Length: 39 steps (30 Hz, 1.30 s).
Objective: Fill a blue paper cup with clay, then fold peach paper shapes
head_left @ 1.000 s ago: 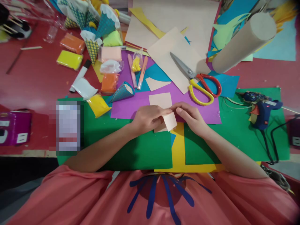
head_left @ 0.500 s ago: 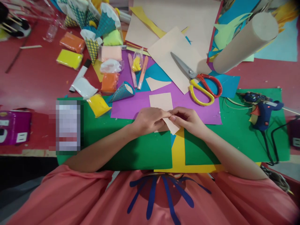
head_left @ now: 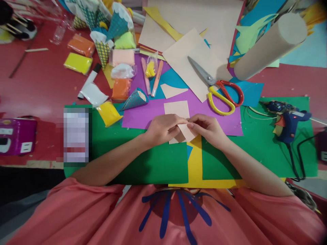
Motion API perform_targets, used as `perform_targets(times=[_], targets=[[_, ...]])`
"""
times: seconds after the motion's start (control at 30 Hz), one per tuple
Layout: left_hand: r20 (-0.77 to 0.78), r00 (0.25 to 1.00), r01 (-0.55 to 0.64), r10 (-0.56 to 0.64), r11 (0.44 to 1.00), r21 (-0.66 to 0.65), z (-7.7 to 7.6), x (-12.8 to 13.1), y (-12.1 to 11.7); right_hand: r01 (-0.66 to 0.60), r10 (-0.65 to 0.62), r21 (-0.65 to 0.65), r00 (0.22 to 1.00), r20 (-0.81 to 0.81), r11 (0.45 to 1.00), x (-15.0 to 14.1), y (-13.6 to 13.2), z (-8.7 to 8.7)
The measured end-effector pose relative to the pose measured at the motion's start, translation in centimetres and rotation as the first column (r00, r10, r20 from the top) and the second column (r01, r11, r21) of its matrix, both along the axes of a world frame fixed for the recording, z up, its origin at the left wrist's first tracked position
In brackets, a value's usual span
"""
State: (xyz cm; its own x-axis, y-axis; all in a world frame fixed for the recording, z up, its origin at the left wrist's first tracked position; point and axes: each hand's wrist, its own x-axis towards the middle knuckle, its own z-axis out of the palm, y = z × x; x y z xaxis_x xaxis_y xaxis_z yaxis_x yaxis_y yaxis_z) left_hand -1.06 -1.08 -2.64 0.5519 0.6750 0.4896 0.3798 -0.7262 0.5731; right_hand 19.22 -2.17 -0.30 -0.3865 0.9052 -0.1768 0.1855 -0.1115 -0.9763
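Note:
My left hand (head_left: 163, 129) and my right hand (head_left: 206, 129) meet over the green sheet (head_left: 143, 163), both pinching a small beige paper piece (head_left: 187, 132) between thumb and fingers. The piece is curled between the two hands. Just beyond them a second beige square (head_left: 176, 108) lies flat on the purple sheet (head_left: 153, 112). A blue patterned paper cone (head_left: 134, 99) lies to the left on the purple sheet.
Scissors with yellow and red handles (head_left: 219, 92) rest on beige paper at the back right. A blue glue gun (head_left: 288, 119) with its cord sits at the right. A cardboard tube (head_left: 268, 46), clay packets (head_left: 78, 63), markers (head_left: 153, 76) and a purple box (head_left: 16, 136) surround the work.
The beige piece has been turned and curled between my fingers; both hands stay in the same place over the sheets.

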Motion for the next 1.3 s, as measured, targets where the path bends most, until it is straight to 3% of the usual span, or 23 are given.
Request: perform_targets(times=[0.17, 0.37, 0.63, 0.97, 1.3], targets=[[0.031, 0.999, -0.015, 0.016, 0.999, -0.052, 0.34, 0.24, 0.04, 0.033, -0.033, 0.001, 0.999, -0.030, 0.999, -0.01, 0.20, -0.17], [0.083, 0.994, 0.083, -0.066, 0.973, -0.213, 0.90, -0.02, 0.24, 0.044, -0.044, 0.002, 0.998, -0.047, 0.999, 0.07, 0.31, -0.39], [0.013, 1.000, -0.020, 0.028, 0.904, -0.428, 0.85, 0.64, 0.44, 0.034, -0.034, 0.025, 0.999, -0.010, 0.999, -0.05, 0.12, -0.45], [0.056, 0.994, -0.064, 0.094, 0.914, -0.402, 0.88, 0.51, 0.26, 0.023, -0.022, 0.043, 0.999, -0.034, 0.999, 0.00, -0.02, -0.32], [0.061, 0.994, -0.081, 0.092, 0.982, -0.170, 0.55, 0.40, -0.14, 0.119, -0.121, 0.283, 0.993, -0.009, 0.952, 0.20, -0.38, -0.38]])
